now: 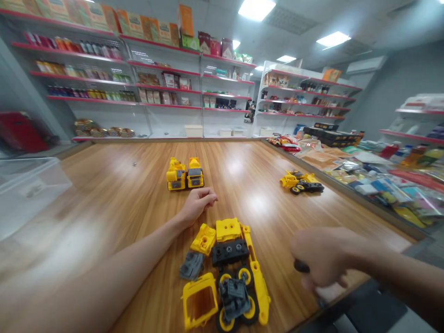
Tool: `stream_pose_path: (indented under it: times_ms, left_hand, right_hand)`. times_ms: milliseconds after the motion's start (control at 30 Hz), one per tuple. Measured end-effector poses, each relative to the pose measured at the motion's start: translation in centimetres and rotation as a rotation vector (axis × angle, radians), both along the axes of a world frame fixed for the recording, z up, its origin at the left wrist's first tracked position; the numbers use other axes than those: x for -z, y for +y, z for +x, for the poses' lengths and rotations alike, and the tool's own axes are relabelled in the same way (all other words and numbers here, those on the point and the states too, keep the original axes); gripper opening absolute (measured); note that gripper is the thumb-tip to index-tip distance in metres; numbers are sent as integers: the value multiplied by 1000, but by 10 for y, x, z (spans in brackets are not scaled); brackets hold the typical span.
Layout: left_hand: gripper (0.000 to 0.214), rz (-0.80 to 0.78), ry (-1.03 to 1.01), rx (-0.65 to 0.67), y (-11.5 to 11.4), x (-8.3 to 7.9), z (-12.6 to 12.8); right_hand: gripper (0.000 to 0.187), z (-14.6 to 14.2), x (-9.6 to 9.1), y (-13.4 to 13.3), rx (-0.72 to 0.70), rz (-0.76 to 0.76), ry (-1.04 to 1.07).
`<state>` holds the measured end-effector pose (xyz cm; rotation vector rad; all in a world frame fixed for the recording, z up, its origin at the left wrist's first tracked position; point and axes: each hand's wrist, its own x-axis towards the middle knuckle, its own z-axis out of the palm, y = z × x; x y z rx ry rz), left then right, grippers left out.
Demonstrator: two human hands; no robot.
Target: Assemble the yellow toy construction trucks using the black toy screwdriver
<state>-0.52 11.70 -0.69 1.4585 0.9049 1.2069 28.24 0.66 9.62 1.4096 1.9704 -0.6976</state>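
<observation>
My left hand (197, 203) rests on the wooden table (104, 194), fingers loosely curled, holding nothing, just behind a heap of yellow and grey toy truck parts (225, 268). My right hand (321, 261), blurred by motion, is closed around a small dark object at the table's near right edge; I cannot make out what it is. Two assembled yellow toy trucks (185, 174) stand side by side further back in the middle. A partly taken-apart yellow toy vehicle (302, 181) lies at the right.
A clear plastic bin (27, 185) sits at the left edge. Packaged goods (364, 171) crowd a lower counter to the right. Shop shelves (166, 88) with goods line the back wall.
</observation>
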Motion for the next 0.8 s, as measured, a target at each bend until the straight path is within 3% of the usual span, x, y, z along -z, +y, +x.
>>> stream_pose_path:
  times_ms: [67, 167, 267, 300, 400, 500, 633, 733, 800]
  left_hand:
    - [24, -1, 7, 11, 0, 1, -1]
    - [23, -3, 21, 17, 2, 2, -2]
    - [21, -1, 28, 14, 2, 3, -2]
    - [21, 0, 30, 14, 2, 3, -2]
    - [20, 2, 39, 17, 2, 3, -2]
    - [20, 3, 53, 21, 2, 3, -2]
    - [21, -2, 63, 30, 2, 3, -3]
    - [21, -9, 53, 29, 2, 3, -3]
    - [22, -14, 46, 28, 1, 2, -3]
  right_hand:
    - [41, 7, 11, -19, -73, 85, -9]
    - [29, -2, 23, -31, -164, 294, 157]
    - [29, -28, 19, -19, -254, 152, 249]
    - [26, -38, 14, -12, -313, 65, 277]
    - [10, -66, -5, 11, -480, -13, 386]
    - [12, -84, -11, 24, -457, 79, 560]
    - [25, -87, 5, 27, -394, 224, 740]
    - [29, -78, 19, 29, -331, 391, 736]
    - [31, -72, 24, 32, -350, 414, 703]
